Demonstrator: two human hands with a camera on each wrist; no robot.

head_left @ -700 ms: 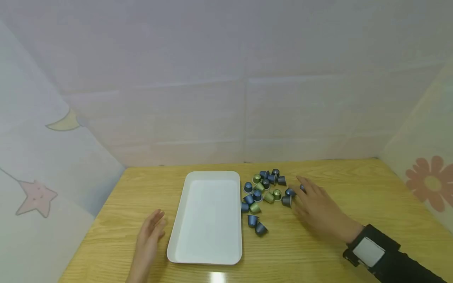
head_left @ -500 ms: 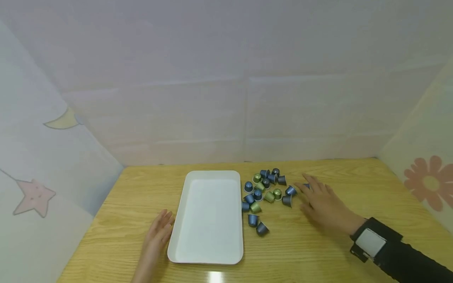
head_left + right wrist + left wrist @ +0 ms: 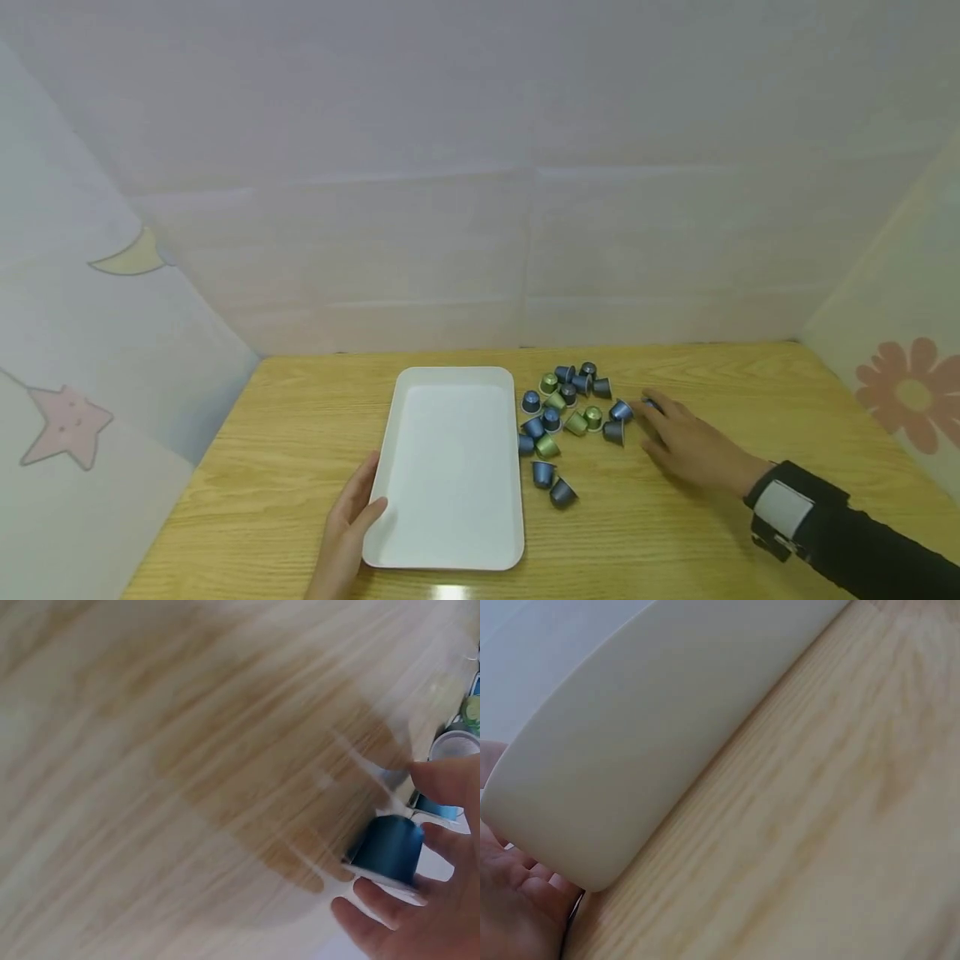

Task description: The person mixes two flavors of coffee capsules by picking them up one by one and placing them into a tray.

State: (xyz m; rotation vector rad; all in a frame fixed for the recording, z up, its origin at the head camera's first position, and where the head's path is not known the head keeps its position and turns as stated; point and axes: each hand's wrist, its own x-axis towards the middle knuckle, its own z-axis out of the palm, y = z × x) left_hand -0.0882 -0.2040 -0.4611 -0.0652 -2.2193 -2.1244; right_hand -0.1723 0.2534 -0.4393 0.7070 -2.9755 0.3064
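Note:
My left hand (image 3: 347, 525) grips the near left side of a white rectangular tray (image 3: 517, 533), thumb over its rim and fingers outside. In the left wrist view, the tray's wall (image 3: 622, 735) shows with the fingers at its corner. On the right, my right hand (image 3: 693, 450) holds a blue coffee capsule (image 3: 390, 849) among its fingers, low over the table. Its thumb stands apart from the capsule. Just left of the fingertips lie another blue capsule (image 3: 622, 410) and a dark grey capsule (image 3: 613, 432).
Several blue, green and dark capsules lie loosely clustered right of the tray, among them a green capsule (image 3: 576, 423). Nearer the front are a blue capsule (image 3: 543, 474) and a dark capsule (image 3: 562, 493). The wooden table (image 3: 262, 467) ends at a pale wall (image 3: 420, 250).
My left hand has moved right to the tray and taken hold of its side. The right hand has shifted slightly right, a blue capsule moving with it.

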